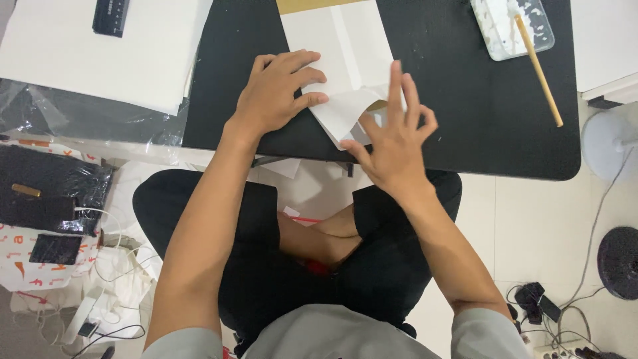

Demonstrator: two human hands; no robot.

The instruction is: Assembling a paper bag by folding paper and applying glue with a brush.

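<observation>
A white folded paper piece (345,63) lies on the black table (465,106), its near end creased into angled flaps with a bit of brown showing underneath. My left hand (276,93) lies flat on the paper's left side, fingers pressing the fold. My right hand (395,136) rests on the near right flap, fingers spread and pointing away from me, thumb against the flap's lower edge. Neither hand grips anything.
A clear tray (508,26) with a wooden stick (539,70) sits at the table's far right. White sheets (100,53) with a dark device (110,16) lie at the left. Bags (46,199) and cables (551,312) cover the floor; a fan base (611,143) stands right.
</observation>
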